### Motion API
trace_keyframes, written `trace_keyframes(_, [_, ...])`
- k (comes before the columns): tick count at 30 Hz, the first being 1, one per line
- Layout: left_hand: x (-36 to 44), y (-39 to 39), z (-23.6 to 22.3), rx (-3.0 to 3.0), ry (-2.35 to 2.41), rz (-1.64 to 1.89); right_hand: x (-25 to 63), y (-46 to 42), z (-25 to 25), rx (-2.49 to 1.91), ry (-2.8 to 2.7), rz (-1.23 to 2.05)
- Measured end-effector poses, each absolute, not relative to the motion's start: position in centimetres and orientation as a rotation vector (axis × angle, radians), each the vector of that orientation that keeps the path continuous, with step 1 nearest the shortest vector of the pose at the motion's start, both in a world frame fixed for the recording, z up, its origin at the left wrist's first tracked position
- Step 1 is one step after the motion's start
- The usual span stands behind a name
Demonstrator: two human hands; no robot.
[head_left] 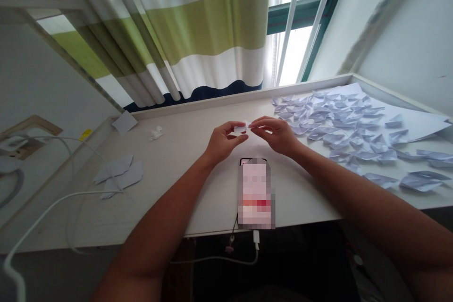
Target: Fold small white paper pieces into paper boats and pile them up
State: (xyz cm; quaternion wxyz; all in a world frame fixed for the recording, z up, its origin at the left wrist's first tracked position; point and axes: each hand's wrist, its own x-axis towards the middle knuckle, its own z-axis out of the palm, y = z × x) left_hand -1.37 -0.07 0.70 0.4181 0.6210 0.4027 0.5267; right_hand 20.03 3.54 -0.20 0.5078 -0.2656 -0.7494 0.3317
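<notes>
My left hand (223, 142) pinches a small folded piece of white paper (240, 129) between thumb and fingers, above the middle of the desk. From the right, my right hand (275, 133) reaches to the paper's right end. Its thumb and fingertips are close together there, around a small white tip. The paper's exact folded shape is too small to make out. Many folded paper pieces (327, 115) lie spread to the right of my right hand, partly on large white sheets (406, 115).
A phone (255, 196) with a blurred-out screen lies at the desk's front edge, a white charging cable (256, 240) plugged in. Flat paper squares (122, 177) and another white cable (63, 200) are on the left. A crumpled tissue (155, 133) lies farther back, near a single paper square (124, 122).
</notes>
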Motion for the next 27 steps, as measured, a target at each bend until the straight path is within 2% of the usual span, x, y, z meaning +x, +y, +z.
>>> trace_keyframes(5, [-1.2, 0.1, 0.6, 1.508, 1.06, 1.417, 19.7, 3.5, -0.1, -0.606, -1.722, 1.017])
trace_keyframes(14, [-0.4, 0.0, 0.7, 1.338, 1.094, 1.486, 19.2, 3.6, -0.5, -0.728, -1.618, 0.998])
trace_keyframes(21, [-0.5, -0.2, 1.1, 1.27, 1.103, 1.416, 18.6, 3.5, -0.8, -0.749, -1.483, 1.146])
trace_keyframes(27, [-0.5, -0.3, 1.0, 1.288, 1.079, 1.291, 18.5, 3.6, -1.1, -0.769, -1.533, 1.085])
